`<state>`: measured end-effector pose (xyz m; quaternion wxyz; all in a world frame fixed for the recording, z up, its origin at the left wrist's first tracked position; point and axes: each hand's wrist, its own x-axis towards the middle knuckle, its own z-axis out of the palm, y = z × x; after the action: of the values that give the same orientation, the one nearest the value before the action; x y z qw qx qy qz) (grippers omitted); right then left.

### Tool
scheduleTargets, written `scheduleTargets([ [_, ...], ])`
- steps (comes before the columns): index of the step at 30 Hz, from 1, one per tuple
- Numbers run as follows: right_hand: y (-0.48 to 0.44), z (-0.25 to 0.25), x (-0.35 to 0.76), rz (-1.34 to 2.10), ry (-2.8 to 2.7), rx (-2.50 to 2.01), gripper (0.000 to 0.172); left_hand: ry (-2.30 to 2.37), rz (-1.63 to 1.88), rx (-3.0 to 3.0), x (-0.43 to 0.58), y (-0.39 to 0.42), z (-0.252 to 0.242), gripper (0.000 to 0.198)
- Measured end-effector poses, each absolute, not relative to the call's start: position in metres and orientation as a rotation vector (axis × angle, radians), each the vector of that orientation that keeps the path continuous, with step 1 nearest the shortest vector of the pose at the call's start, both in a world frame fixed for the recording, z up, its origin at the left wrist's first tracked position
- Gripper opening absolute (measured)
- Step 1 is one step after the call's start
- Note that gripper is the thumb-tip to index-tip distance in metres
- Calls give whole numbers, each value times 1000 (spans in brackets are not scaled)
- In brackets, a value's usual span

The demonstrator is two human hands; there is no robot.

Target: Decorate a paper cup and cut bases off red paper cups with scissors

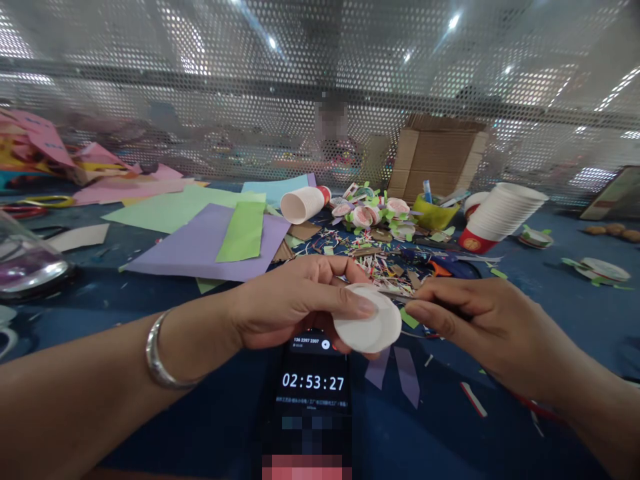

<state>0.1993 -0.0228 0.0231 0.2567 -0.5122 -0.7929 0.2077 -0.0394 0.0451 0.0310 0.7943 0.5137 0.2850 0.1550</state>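
My left hand [315, 300] grips a round white paper disc [373, 323], which looks like the bottom of a paper cup, thumb on top and fingers beneath. To its right, my right hand [465, 310] is closed in a pinch at a thin greyish piece by the disc's edge; what it is I cannot make out. Below the disc, a phone [313, 383] lies on the table with a timer showing. Two purple paper strips [407, 377] rest to the phone's right.
Purple [185, 240] and green paper sheets [175, 210] spread at left. Behind my hands lie paper scraps [345, 243], a tipped paper cup [300, 205] and a heap of small paper turtles [367, 213]. Stacked cups [500, 213], a yellow container [435, 213] and orange-handled scissors [443, 267] are at right.
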Motion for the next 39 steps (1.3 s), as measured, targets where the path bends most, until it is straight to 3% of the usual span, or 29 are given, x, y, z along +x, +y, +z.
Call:
scheduleTargets([
  [6, -19, 23, 200, 564, -2098, -1431, 49, 617, 343, 1132, -40, 46, 31, 23],
  [11, -10, 19, 206, 605, -1908, -1530, 51, 779, 574, 1222, -36, 46, 28, 19],
  [18, -3, 17, 207, 486, -1857, -1668, 51, 779, 680, 1332, -36, 48, 18, 34],
  [29, -13, 23, 192, 705, -1818, -1512, 43, 826, 755, 1564, -36, 42, 22, 39],
  [39, -11, 21, 193, 603, -1891, -1525, 43, 864, 882, 1694, -36, 42, 19, 38],
])
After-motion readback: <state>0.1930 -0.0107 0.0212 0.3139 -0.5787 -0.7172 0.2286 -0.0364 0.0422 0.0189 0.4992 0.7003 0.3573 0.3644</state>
